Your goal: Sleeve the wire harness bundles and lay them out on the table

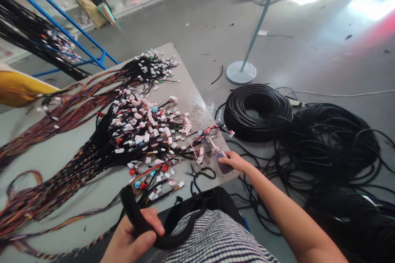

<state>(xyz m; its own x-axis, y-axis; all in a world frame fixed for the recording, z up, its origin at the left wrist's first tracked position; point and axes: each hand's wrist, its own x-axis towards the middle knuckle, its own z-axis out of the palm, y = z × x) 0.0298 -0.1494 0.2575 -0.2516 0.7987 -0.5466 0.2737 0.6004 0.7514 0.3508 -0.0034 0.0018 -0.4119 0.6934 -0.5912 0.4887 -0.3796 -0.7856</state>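
My left hand (135, 234) is closed around a thick black tube (132, 209), whose end points up over the near edge of the table. The tube curves on across my lap. At the table's right corner, my right hand (233, 161) grips a squeeze bottle (221, 158) with a pale pointed nozzle. Black-handled scissors (202, 174) lie left of the bottle. Just beyond it lies a bundle of coloured wires (206, 130) with small connectors. A large heap of wire harnesses with white connectors (145, 125) covers the middle of the table.
Another harness bundle (154, 65) lies at the table's far end. On the floor to the right are a coil of black tubing (259, 109) and a looser pile (333, 139). A fan stand (241, 72) rises behind them. A blue rack (70, 20) stands at far left.
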